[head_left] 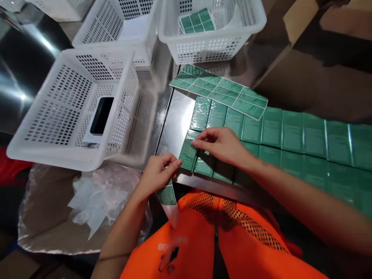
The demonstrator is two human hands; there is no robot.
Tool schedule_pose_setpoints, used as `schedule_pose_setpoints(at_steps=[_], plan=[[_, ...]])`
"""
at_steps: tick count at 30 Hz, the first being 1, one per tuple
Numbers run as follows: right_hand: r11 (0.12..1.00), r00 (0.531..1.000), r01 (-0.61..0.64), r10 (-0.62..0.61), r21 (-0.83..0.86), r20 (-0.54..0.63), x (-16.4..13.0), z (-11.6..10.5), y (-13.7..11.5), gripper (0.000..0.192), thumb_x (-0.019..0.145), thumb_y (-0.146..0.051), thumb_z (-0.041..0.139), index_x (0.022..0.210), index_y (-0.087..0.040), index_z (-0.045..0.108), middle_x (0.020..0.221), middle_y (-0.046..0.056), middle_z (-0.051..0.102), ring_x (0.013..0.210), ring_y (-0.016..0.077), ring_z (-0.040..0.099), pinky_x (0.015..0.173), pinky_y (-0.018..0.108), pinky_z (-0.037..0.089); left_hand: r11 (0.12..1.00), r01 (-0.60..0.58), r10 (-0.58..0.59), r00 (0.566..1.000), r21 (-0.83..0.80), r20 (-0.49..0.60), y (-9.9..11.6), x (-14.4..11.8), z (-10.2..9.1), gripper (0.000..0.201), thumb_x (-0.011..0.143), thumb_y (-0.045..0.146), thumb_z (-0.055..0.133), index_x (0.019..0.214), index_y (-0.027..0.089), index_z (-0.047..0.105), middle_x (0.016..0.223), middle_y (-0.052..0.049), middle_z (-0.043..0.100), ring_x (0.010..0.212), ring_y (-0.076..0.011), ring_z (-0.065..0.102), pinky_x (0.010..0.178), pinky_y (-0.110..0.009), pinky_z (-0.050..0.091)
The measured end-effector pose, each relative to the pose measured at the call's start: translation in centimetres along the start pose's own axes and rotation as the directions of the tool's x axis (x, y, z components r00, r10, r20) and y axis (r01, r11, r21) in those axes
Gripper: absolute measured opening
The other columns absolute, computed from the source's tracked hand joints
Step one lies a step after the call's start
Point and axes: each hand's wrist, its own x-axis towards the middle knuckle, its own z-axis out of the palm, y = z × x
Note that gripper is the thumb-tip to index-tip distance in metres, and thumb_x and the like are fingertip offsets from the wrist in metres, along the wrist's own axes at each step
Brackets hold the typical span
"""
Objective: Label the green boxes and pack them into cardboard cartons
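My left hand (159,172) is closed on a strip of green stickers (167,195), whose white backing hangs down over the table's front edge. Over the left end of two rows of green wrapped boxes (271,126), my right hand (222,145) has its thumb and forefinger pinched together. Whether a small sticker is between those fingertips I cannot make out. Just under them lies the leftmost box (188,154) of the front row, in shiny film. A larger sheet of green stickers (221,91) rests across the back row of boxes.
A white basket (72,104) at the left holds a black phone (102,115). Behind stand two more baskets, one with green sticker sheets (198,21). Below left, a lined carton (43,209) contains crumpled backing paper (99,197). Brown cardboard (300,19) is at the upper right.
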Motion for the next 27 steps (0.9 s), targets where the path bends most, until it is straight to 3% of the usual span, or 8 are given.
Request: schedule_pose_setpoints(at_steps=[3,6,27], plan=[[0.977,0.995,0.003,-0.023,-0.211,-0.092,0.2,0.2,0.1,0.023,0.079,-0.041,0.076,0.074,-0.018,0.075,0.063,-0.001,0.066,0.058,0.0120,0.053,0.057,0.026,0.036,0.997,0.058,-0.060,0.998,0.047,0.031,-0.2,0.4,0.4,0.040,0.090,0.052,0.056,0.069,0.019,0.063,0.053,0.001,0.064,0.049,-0.0137,0.056,0.052,-0.023,0.037],[0.953,0.993,-0.002,-0.034,-0.302,-0.112,0.4,0.4,0.2,0.020,0.080,-0.038,0.077,0.074,-0.019,0.076,0.061,-0.001,0.065,0.058,0.0127,0.055,0.058,0.026,0.035,0.993,0.084,-0.088,0.995,0.083,0.047,-0.1,0.7,0.5,0.041,0.090,0.052,0.055,0.067,0.020,0.062,0.054,0.000,0.065,0.049,-0.0145,0.056,0.052,-0.024,0.038],[0.914,0.991,0.030,-0.081,-0.404,-0.110,0.5,1.2,0.7,0.020,0.084,-0.035,0.074,0.072,-0.020,0.071,0.063,0.000,0.065,0.060,0.0156,0.057,0.058,0.028,0.034,0.966,0.113,-0.130,0.990,0.231,0.061,1.4,1.9,0.0,0.039,0.082,0.047,0.053,0.054,0.021,0.051,0.051,0.001,0.053,0.052,-0.0144,0.045,0.051,-0.026,0.028]])
